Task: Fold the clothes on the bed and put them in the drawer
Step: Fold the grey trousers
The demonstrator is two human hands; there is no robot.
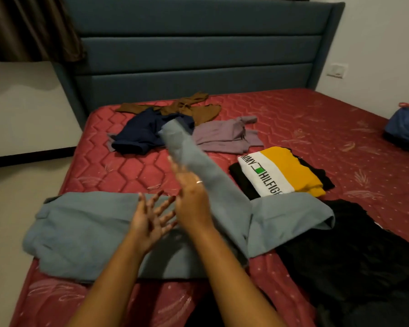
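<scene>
Grey trousers lie left-right; raised leg points at headboard.

Grey-blue trousers lay spread along the near edge of the mattress, one leg raised at a slant. Toward the head edge a brown garment, a navy garment and a mauve garment lay crumpled together. Right of the middle, a folded white-and-yellow shirt rested on a folded black garment. Another black garment lay spread at the near right.

Padded headboard, brown curtain, white wall socket, blue bag far right.
</scene>
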